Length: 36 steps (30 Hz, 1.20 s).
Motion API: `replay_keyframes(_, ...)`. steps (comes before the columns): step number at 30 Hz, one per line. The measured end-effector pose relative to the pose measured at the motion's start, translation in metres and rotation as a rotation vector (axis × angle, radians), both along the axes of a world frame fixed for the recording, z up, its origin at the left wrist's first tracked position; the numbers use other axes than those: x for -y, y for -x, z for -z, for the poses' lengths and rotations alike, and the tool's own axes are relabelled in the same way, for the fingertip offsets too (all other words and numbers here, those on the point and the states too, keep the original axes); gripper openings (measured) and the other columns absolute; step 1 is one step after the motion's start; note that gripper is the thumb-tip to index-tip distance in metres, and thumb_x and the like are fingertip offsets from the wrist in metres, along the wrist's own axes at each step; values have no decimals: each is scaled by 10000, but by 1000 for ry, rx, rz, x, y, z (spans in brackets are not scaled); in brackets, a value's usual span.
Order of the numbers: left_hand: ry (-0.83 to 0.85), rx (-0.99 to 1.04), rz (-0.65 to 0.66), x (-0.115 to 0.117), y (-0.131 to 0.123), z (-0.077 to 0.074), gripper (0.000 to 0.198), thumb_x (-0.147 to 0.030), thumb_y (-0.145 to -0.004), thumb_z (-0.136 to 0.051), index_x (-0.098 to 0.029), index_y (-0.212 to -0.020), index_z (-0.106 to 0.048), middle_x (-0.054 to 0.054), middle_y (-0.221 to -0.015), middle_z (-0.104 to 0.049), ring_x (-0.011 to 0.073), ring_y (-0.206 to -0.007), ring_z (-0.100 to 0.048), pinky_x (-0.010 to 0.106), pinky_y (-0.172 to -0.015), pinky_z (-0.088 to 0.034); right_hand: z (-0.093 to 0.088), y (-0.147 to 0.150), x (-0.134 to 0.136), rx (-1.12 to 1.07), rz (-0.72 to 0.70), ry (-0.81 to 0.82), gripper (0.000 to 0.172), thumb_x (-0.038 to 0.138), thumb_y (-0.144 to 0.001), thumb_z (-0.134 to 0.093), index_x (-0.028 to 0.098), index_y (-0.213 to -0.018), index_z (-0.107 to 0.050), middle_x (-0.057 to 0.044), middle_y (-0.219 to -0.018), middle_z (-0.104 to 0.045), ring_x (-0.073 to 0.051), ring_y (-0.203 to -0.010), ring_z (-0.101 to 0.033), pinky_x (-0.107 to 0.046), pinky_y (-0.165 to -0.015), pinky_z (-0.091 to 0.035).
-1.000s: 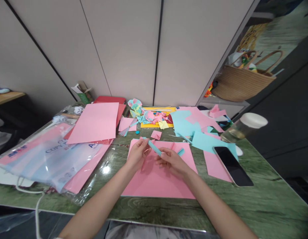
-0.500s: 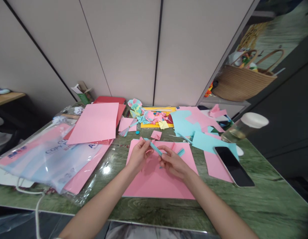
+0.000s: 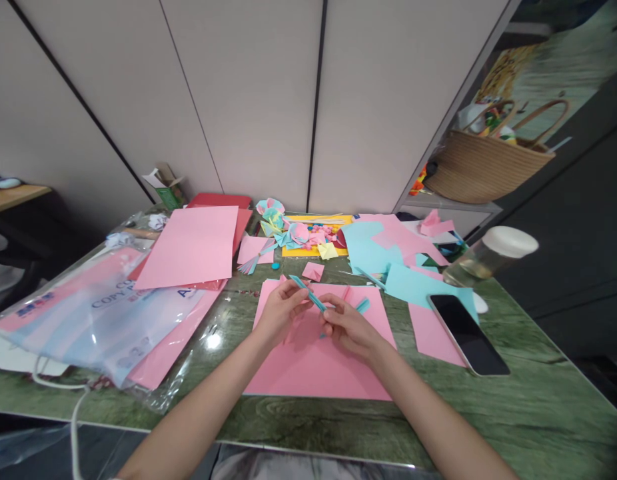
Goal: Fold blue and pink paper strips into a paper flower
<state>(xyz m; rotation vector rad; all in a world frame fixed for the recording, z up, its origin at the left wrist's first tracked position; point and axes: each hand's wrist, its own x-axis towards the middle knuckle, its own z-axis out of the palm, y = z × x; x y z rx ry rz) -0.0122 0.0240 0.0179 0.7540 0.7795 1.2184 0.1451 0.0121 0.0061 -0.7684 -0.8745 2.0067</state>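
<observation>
Between my two hands a narrow light-blue folded paper strip (image 3: 314,300) is held on a slant, its far end up at the left. My left hand (image 3: 281,312) has its fingers bent around the far end. Lower down, my right hand (image 3: 349,327) pinches the near end between thumb and fingers. Both hands are just above a stack of pink paper sheets (image 3: 318,377). Another blue folded strip (image 3: 363,306) lies beyond my right hand, partly covered by it. A pink strip (image 3: 346,293) shows behind the fingers. A small folded pink square (image 3: 313,271) sits past the stack.
Left are a plastic copy-paper bag (image 3: 113,313) and pink sheets (image 3: 193,247). Paper flowers (image 3: 271,217) and a yellow sheet (image 3: 293,253) lie at the back. Blue paper (image 3: 413,287), a phone (image 3: 468,333) and a tilted-looking bottle (image 3: 473,263) are at right.
The far end of the blue strip shows more clearly now, as my left fingers have shifted along it and loosened slightly. My right hand has hardly moved.
</observation>
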Motion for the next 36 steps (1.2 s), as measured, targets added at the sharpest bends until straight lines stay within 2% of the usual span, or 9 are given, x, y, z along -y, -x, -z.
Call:
replay_keyframes(6,27,-75,0,0,1,-4,211,-250,-615,-669,-159,-800,-626,13,-754,-588,113,-716,-567,270,-701,-474,2,2,0,8,18,-13,291,203,-632,-682,201,-889,-547,73,-579,-521,-36,-435,-492,-147,-432,-359)
replay_keyframes(14,16,-70,19,0,0,-6,195,-238,-611,-674,-151,-780,-631,11,-744,-597,106,-688,-573,267,-693,-481,1,2,1,22,24,-11,267,211,-653,-667,202,-884,-533,74,-588,-514,-32,-432,-489,-148,-433,-352)
replay_keyframes(17,-6,-56,-49,-6,10,-9,166,-228,-622,-670,-148,-758,-619,9,-755,-604,99,-693,-573,244,-675,-479,-4,1,1,42,22,-51,262,256,-694,-633,193,-929,-535,29,-668,-572,-61,-522,-538,-178,-505,-393)
replay_keyframes(19,-48,-15,-169,-14,24,-13,154,-236,-629,-669,-146,-738,-608,7,-749,-608,99,-704,-579,247,-690,-481,-6,-1,-1,68,39,-68,253,294,-723,-600,185,-943,-539,-7,-724,-602,-86,-576,-564,-205,-547,-409)
replay_keyframes(21,-84,38,-283,-23,42,-16,150,-224,-631,-672,-140,-735,-602,14,-793,-619,85,-719,-578,233,-712,-479,-7,-6,-5,96,89,-76,240,315,-731,-588,177,-923,-551,-24,-728,-614,-100,-586,-572,-217,-553,-413)
replay_keyframes(24,-71,91,-412,-34,67,-19,149,-215,-650,-662,-138,-763,-602,2,-718,-614,64,-680,-575,189,-691,-482,-8,-18,-14,101,231,-87,202,319,-729,-588,170,-864,-571,-17,-685,-611,-95,-565,-562,-208,-533,-414)
replay_keyframes(27,-23,138,-471,-39,78,-18,131,-195,-664,-650,-139,-770,-597,1,-755,-621,68,-711,-589,188,-715,-485,-8,-36,-25,76,413,-88,166,290,-705,-616,173,-821,-588,-4,-667,-609,-85,-585,-559,-202,-571,-441)
replay_keyframes(31,24,168,-454,-38,75,-18,120,-177,-665,-649,-136,-762,-589,-2,-754,-617,76,-724,-591,219,-751,-483,-6,-66,-42,28,607,-73,135,254,-662,-653,176,-756,-595,17,-618,-601,-69,-571,-552,-181,-548,-452)
replay_keyframes(36,39,176,-379,-36,70,-17,106,-158,-682,-632,-139,-777,-589,7,-773,-613,104,-795,-586,312,-834,-463,0,-95,-55,-24,721,-49,128,188,-634,-662,164,-731,-583,32,-582,-584,-49,-540,-539,-158,-503,-449)
